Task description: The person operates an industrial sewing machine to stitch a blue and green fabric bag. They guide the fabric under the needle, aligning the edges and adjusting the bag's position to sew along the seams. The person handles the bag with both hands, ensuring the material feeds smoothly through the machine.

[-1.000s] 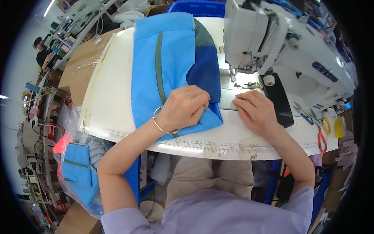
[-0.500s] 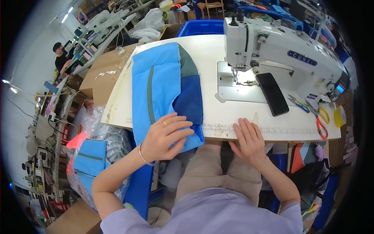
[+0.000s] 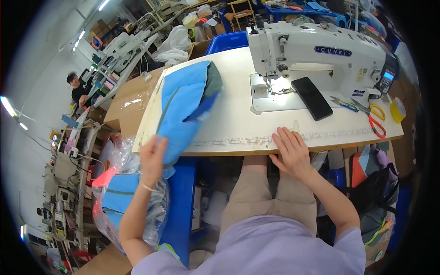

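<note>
Blue fabric held at the surface's left edge

The left hand (image 3: pixel 153 158) has its grip closed on the soft, folded blue fabric piece (image 3: pixel 183 110), draped over the pale surface (image 3: pixel 233 123). The right hand (image 3: pixel 291 151) lies flat, fingers spread, holding nothing, below the glossy black phone (image 3: pixel 312 98).

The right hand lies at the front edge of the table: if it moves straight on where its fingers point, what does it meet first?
The right hand points up the bare white table. Going straight on, it would likely meet the black phone first, then the sewing machine behind it, though depth is hard to judge.
</note>
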### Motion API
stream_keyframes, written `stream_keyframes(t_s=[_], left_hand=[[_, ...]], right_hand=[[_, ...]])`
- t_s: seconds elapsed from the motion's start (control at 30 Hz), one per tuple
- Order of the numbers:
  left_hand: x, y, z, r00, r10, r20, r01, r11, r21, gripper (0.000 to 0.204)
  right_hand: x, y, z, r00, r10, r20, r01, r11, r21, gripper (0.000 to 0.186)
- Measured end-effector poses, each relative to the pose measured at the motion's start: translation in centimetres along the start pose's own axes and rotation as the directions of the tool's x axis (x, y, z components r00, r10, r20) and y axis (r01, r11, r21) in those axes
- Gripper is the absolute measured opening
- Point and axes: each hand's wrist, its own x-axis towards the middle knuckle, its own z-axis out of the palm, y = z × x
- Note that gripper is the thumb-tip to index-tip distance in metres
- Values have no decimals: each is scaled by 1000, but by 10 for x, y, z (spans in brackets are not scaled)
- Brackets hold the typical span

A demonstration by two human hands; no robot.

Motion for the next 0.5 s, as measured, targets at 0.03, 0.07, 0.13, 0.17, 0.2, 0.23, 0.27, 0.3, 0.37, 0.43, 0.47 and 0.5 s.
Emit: stream_keyframes(t_s=[0.03,0.07,0.13,0.17,0.2,0.23,0.27,0.3,0.37,0.43,0.47,0.5], left_hand=[[7,8,-15,994,-13,-104,-4,986,-165,23],[14,8,-34,983,-11,-182,-37,965,-260,19],[21,18,-72,966,-158,-205,41,875,-482,24],[22,22,-81,928,-282,-245,85,798,-597,30],[26,33,-83,876,-406,-260,113,697,-709,38],[30,12,-115,926,-325,-194,73,658,-750,47],[32,3,-130,955,-258,-148,48,626,-778,46],[30,1,-142,975,-194,-109,30,600,-800,46],[23,-2,-159,1000,2,15,12,485,-875,47],[18,-4,-164,1000,9,-23,-24,492,-870,45],[17,-5,-168,999,12,-42,-43,498,-866,45],[18,-12,-172,990,-48,-134,-80,594,-801,45]], right_hand=[[1,-1,-1,1000,7,1,-7,1000,6,68],[1,-2,-1,1000,12,4,-12,1000,14,69],[-1,-4,4,1000,23,-5,-23,1000,20,68],[-2,-4,4,1000,28,-9,-28,999,16,68],[-4,-1,4,999,36,-11,-36,999,11,68],[-2,-2,2,999,39,-26,-39,999,17,68],[-4,0,-1,999,43,-26,-43,999,7,68],[-5,-1,1,998,64,-16,-64,997,33,70],[-3,-2,3,999,44,-29,-44,999,31,69],[-3,-3,1,999,33,-25,-33,999,25,68],[-3,-3,2,999,33,-23,-33,999,27,68],[-4,-2,2,999,33,-22,-32,999,28,69]])
